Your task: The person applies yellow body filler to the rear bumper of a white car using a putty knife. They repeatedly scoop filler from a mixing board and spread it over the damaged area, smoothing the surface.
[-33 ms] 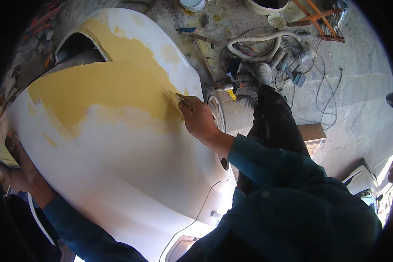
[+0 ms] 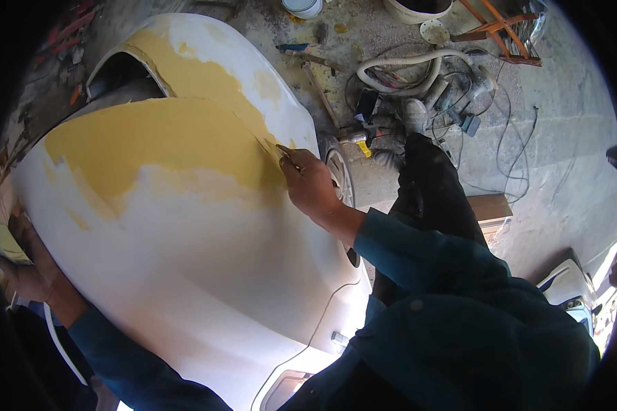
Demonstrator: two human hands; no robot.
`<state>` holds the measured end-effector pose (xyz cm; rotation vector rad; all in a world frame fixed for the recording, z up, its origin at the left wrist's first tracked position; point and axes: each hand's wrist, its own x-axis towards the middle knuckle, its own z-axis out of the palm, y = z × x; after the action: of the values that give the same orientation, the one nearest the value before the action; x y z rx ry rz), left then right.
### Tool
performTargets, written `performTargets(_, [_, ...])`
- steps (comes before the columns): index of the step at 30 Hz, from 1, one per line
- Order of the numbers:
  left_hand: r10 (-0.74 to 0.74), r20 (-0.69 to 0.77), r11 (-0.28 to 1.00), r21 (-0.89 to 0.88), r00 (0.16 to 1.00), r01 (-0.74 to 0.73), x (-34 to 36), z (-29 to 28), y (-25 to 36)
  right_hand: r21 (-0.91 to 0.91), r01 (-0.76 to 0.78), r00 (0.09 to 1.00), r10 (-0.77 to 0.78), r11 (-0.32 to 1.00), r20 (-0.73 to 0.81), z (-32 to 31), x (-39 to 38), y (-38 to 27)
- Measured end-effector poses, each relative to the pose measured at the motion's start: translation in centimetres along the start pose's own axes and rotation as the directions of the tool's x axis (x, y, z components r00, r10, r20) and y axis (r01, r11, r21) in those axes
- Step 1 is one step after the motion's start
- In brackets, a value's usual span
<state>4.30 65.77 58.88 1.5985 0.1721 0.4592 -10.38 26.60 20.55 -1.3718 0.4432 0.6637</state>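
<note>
A white car body (image 2: pixel 185 253) curves across the left and middle of the view, with a broad band of yellow filler (image 2: pixel 164 137) along its crease. My right hand (image 2: pixel 312 183) is closed in a pinch on a thin scraper (image 2: pixel 282 152), whose blade meets the right end of the filler by the crease. At the far left edge, beside the car body, my left hand (image 2: pixel 31 282) is bent round something dark and partly hidden. Next to that hand is a pale yellow lump (image 2: pixel 8 243); what carries it I cannot make out.
A car wheel (image 2: pixel 339 168) sits right of my right hand. On the concrete floor lie a pale hose (image 2: pixel 418 89), black cables (image 2: pixel 511 147) and a power tool with a yellow part (image 2: pixel 360 142). Buckets (image 2: pixel 303 7) stand at the top, a cardboard box (image 2: pixel 490 209) beside my leg.
</note>
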Motion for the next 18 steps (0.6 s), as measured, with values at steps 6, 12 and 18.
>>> performTargets(6, [-0.077, 0.207, 0.983, -0.147, 0.975, 0.109, 2.2, -4.0, 0.6, -0.170, 0.209, 0.974, -0.221, 0.963, -0.056, 3.9, 0.1, 1.7])
performTargets(12, [0.000, -0.035, 1.000, 0.008, 0.999, 0.000, 0.3, 0.6, -0.4, -0.041, 0.226, 0.964, -0.218, 0.973, 0.150, 1.3, -3.2, -0.7])
performTargets(18, [-0.076, 0.239, 0.992, -0.079, 0.968, 0.098, 3.0, -4.5, 0.9, 0.025, 0.036, 0.984, -0.040, 0.999, 0.174, -4.1, 1.8, 1.0])
